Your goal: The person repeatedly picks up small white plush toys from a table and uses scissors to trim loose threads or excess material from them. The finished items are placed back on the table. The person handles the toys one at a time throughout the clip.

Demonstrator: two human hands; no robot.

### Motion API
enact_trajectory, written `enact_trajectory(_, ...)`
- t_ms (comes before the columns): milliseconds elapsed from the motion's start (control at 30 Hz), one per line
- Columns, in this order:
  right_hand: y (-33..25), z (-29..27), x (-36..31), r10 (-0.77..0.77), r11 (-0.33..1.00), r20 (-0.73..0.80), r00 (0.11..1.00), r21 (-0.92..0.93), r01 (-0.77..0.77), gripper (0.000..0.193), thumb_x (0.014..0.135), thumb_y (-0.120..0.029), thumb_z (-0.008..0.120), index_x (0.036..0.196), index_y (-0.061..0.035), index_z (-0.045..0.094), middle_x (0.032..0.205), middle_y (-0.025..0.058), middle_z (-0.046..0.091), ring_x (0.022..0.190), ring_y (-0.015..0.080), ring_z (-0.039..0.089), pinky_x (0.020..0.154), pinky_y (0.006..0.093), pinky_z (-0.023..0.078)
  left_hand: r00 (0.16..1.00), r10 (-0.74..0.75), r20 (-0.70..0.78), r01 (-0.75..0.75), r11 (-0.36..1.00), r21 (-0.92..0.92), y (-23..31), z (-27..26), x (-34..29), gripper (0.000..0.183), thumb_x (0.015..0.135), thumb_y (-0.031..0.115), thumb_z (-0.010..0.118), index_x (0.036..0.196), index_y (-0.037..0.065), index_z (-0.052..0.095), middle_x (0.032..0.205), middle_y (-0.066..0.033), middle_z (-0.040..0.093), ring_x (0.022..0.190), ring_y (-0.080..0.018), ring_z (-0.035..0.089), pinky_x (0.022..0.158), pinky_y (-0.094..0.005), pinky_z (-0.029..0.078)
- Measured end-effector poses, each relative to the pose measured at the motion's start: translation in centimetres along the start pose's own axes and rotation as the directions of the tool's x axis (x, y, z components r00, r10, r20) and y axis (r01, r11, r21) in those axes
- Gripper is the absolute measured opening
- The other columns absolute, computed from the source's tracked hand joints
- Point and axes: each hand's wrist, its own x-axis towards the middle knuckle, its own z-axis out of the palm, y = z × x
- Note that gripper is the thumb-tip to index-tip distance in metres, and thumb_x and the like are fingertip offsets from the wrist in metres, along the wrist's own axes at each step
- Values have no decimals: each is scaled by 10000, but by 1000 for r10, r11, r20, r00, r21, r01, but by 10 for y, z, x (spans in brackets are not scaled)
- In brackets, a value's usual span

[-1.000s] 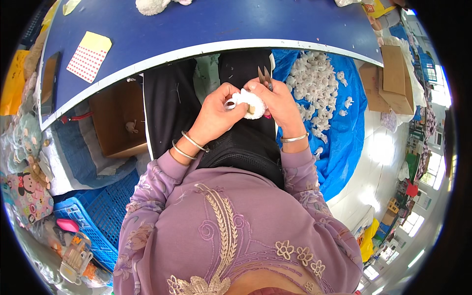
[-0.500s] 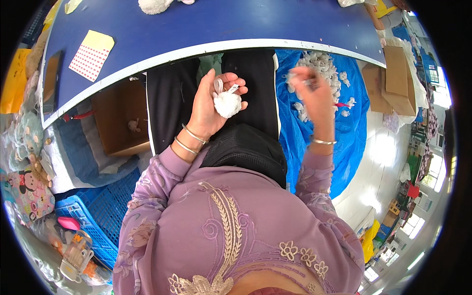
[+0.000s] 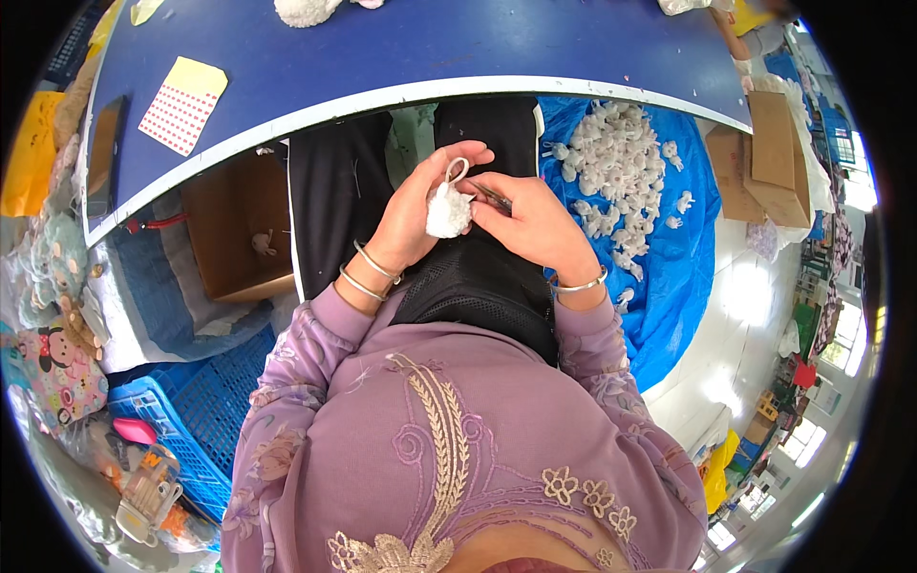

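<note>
My left hand (image 3: 416, 212) is cupped and closed around a small fluffy white plush piece (image 3: 448, 212), with a pale loop and upright tips standing at its top. My right hand (image 3: 537, 222) is closed on a slim dark metal tool (image 3: 491, 195). The tool's tip points at the plush piece, and the right fingertips meet its right side. Most of the tool is hidden in the fingers, so its exact kind cannot be made out. Both hands are over my lap, just below the table edge.
The blue table (image 3: 430, 48) with a white edge lies ahead, bearing a sheet of red-marked labels (image 3: 183, 107). At right, many small white plush pieces (image 3: 621, 167) lie on a blue plastic sheet (image 3: 683, 277). To the left are a cardboard box (image 3: 224, 244) and a blue crate (image 3: 172, 406).
My right hand has moved left from above the plush pile to the piece in my left hand, bringing the dark tool against it. The left hand has stayed nearly in place.
</note>
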Motion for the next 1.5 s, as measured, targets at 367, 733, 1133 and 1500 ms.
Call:
enact_trajectory(367,29,-4,3,164,978,-150,975,155,-141,189,900,-131,592,979,20,673,816,57,674,750,88,567,691,276,470,994,-85,75,77,992,101,18,7,-4,515,947,205,456,1433,40,422,1283,-106,566,951,-181,631,692,-285,555)
enact_trajectory(733,38,4,7,183,960,-328,927,261,-97,169,899,-106,618,1019,-1,672,806,14,646,718,54,538,643,237,451,963,249,106,-267,822,503,2,13,-8,573,854,-43,628,1393,67,465,1178,-24,534,982,-117,567,836,-253,491)
enact_trajectory(1133,14,6,-4,-152,972,-412,899,101,211,71,886,-74,675,884,-26,623,811,-29,559,647,27,444,560,191,360,920,389,48,-270,539,798,8,23,-11,524,801,-27,665,1307,55,555,1170,-121,550,1030,-224,595,880,-292,491)
enact_trajectory(1500,27,-6,-6,88,988,-351,932,151,-37,438,831,-201,737,1137,63,566,1016,133,671,903,157,630,784,297,512,955,220,197,-278,443,853,10,40,-4,737,815,41,659,1455,-7,298,1295,-305,459,993,-395,602,864,-387,508)
